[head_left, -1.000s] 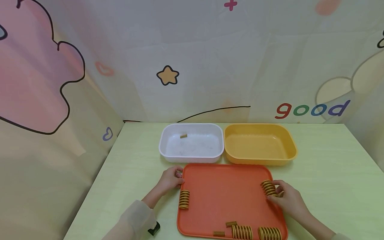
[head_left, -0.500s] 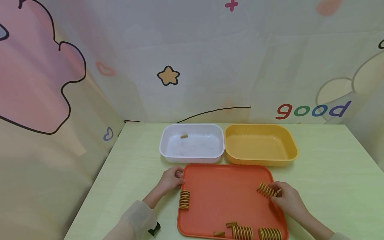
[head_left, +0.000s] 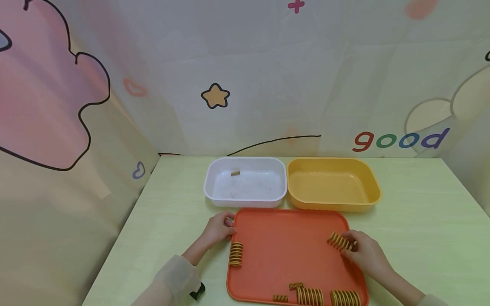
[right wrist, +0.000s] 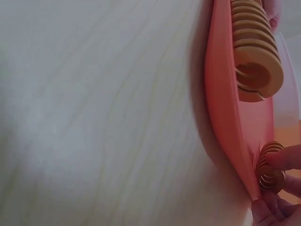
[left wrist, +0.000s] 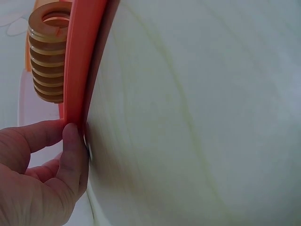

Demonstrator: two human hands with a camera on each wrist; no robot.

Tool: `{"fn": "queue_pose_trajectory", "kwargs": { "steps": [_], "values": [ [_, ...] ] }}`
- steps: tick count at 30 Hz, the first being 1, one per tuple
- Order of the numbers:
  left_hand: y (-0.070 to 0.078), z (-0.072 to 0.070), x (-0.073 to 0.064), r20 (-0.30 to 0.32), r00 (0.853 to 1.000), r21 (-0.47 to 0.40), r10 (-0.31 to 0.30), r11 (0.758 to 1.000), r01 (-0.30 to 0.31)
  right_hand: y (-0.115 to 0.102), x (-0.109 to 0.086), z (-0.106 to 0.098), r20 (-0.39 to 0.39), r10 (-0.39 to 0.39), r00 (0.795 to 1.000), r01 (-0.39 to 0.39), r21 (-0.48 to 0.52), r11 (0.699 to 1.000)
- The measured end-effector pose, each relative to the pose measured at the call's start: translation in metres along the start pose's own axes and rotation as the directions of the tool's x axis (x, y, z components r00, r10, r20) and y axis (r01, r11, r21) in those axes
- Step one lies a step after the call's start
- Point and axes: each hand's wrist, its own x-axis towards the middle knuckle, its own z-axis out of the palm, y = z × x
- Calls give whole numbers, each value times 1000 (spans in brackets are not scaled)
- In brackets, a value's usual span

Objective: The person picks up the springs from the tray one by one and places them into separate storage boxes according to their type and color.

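In the head view, my right hand holds a large brass-coloured coil spring by its right end, over the right side of the orange tray. The right wrist view shows thumb and fingers around that spring, close to the tray rim. On the far side, my left hand pinches the tray's left rim between thumb and fingers, plain in the left wrist view. Just below it, another large spring lies along the left rim. Two more large springs and two small springs lie along the front edge.
Behind the tray stand a white bin with one small spring inside and a yellow bin, side by side. A small black object lies by the left sleeve. A printed cloth hangs behind the pale green table.
The spring in my right hand has turned to a flatter slant and shifted slightly left. My left hand and the tray stay in place.
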Motion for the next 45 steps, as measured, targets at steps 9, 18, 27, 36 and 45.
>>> {"fn": "queue_pose_trajectory", "kwargs": {
  "steps": [9,18,27,36,45],
  "values": [
    [1,-1,0,-1,1000,3,13,1000,-13,-3,2,0,-46,-14,999,14,-11,1000],
    [1,-1,0,4,1000,5,17,1000,-17,-4,3,-5,-92,-30,995,32,19,999],
    [0,-1,0,3,1000,5,7,1000,-7,-8,8,-10,-80,-13,997,23,123,992],
    [2,-3,0,24,1000,-4,-3,1000,3,-12,11,-12,-97,-5,995,25,206,978],
    [2,-3,0,23,1000,-14,-3,1000,4,-14,17,-21,-91,-15,996,38,257,966]
  ]
}}
